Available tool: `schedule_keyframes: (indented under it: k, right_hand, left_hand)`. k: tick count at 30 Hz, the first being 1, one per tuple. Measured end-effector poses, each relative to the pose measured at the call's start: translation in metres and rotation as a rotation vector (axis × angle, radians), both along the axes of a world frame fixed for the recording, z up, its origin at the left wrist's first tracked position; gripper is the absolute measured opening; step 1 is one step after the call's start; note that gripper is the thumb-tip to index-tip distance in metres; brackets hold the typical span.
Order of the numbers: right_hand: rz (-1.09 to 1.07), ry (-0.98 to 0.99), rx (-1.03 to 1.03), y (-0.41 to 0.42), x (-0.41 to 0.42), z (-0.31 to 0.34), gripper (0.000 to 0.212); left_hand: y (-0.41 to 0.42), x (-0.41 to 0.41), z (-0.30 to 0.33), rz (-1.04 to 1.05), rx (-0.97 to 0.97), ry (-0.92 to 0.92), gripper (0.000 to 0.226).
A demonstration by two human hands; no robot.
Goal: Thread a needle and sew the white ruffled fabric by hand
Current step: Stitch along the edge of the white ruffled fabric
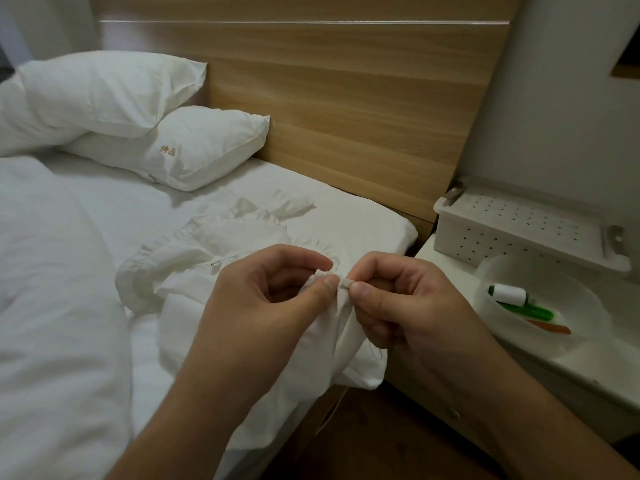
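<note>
on the bed [166,209], both hands [341,289] pinch white ruffled fabric [214,251].

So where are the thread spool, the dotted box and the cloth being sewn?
White thread spool [509,294], head view, middle of its side.
White dotted plastic box [519,220], head view, its lid.
White ruffled fabric [221,237], head view, the ruffled edge on the bed.

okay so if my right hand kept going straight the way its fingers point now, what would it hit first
Probably your left hand. The right hand points leftward across the pinched fold of white ruffled fabric, and the left thumb sits just beyond its fingertips. Depth is hard to judge from one view.
</note>
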State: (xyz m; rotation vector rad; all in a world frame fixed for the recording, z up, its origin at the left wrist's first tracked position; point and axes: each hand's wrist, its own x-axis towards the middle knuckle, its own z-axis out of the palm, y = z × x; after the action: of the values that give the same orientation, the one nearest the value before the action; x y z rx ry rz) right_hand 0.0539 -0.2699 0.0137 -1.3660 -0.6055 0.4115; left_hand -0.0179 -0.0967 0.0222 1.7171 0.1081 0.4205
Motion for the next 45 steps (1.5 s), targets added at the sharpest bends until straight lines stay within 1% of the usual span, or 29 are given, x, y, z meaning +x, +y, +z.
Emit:
schedule_keyframes:
  k: [5, 8, 12, 15, 18, 20, 24, 27, 28, 30, 32, 39, 43, 45]
  right_hand:
    - [-0.007, 0.021, 0.017, 0.003, -0.002, -0.001, 0.019]
    - [-0.044, 0.01, -0.005, 0.005, -0.005, 0.0, 0.024]
    - [-0.085, 0.002, -0.024, 0.007, -0.01, 0.003, 0.019]
    - [-0.102, -0.004, -0.035, 0.007, -0.012, 0.003, 0.021]
    - [-0.115, -0.006, -0.023, 0.01, -0.014, 0.003, 0.012]
    - [-0.124, 0.006, 0.002, 0.012, -0.014, 0.003, 0.012]
    - [-0.11, 0.008, 0.009, 0.013, -0.017, 0.007, 0.025]
    - [-0.098, 0.0, -0.011, 0.011, -0.016, 0.009, 0.032]
    - [-0.101, -0.006, -0.017, 0.01, -0.016, 0.009, 0.031]
    - [-0.118, -0.018, -0.025, 0.008, -0.013, 0.007, 0.022]
    - [-0.132, -0.02, -0.032, 0.006, -0.012, 0.006, 0.014]
    - [-0.178, -0.051, -0.014, 0.007, -0.015, 0.008, 0.013]
    - [-0.233, -0.054, -0.019, 0.013, -0.02, 0.009, 0.017]
    - [-0.238, -0.072, -0.054, 0.013, -0.022, 0.011, 0.016]
  left_hand:
    - [0.0, 0.0, 0.0, -0.01, -0.039, 0.004, 0.012]
    - [-0.001, 0.001, -0.001, 0.003, -0.042, -0.009, 0.013]
    - [0.0, 0.001, -0.002, 0.018, -0.052, -0.01, 0.016]
    - [0.001, 0.001, -0.002, 0.003, -0.062, -0.003, 0.018]
    - [-0.001, 0.002, -0.003, -0.015, -0.068, 0.007, 0.018]
    - [-0.003, 0.002, -0.004, -0.029, -0.064, 0.012, 0.017]
    - [-0.003, 0.001, -0.003, -0.032, -0.089, -0.001, 0.018]
    - [-0.004, 0.0, -0.002, -0.01, -0.126, -0.008, 0.026]
    - [-0.004, 0.0, -0.002, 0.004, -0.132, -0.013, 0.026]
    - [-0.004, 0.001, -0.002, 0.024, -0.157, -0.029, 0.02]
    - [-0.003, 0.001, -0.002, 0.032, -0.188, -0.047, 0.02]
    - [-0.002, 0.002, -0.003, 0.027, -0.21, -0.052, 0.02]
    - [-0.009, 0.002, -0.003, -0.061, -0.141, -0.042, 0.017]
    - [-0.009, 0.003, -0.004, -0.069, -0.113, -0.05, 0.015]
